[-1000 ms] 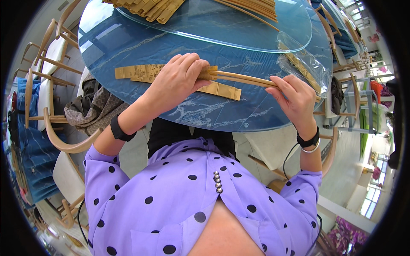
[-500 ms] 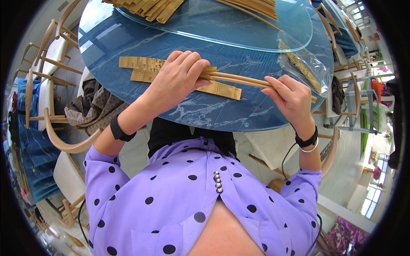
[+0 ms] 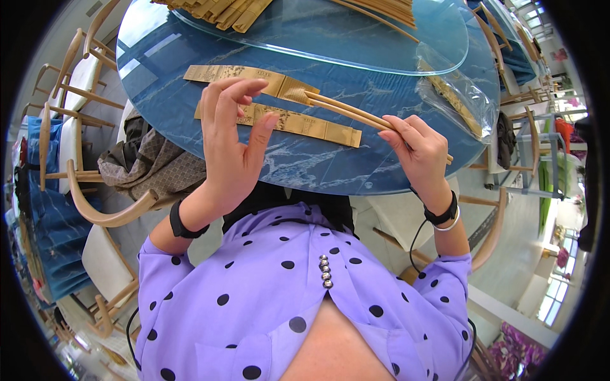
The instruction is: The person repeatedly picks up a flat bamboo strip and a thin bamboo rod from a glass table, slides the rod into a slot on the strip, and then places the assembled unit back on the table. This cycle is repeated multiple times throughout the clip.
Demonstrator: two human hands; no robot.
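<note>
Over the table (image 3: 337,171), chopsticks (image 3: 349,108) lengthwise aslant, near ends rightward, right grip (image 3: 419,151) clamped on them, left grip (image 3: 230,143) apart.

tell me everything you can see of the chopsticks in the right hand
The chopsticks are two slim, straight, light brown sticks that look like plain wood. They lie side by side, slanting down to the right over the blue table. The right hand pinches them between thumb and fingers, and their lower ends poke out past it. Their upper ends meet a gold paper sleeve; whether the tips are inside it cannot be told.
</note>
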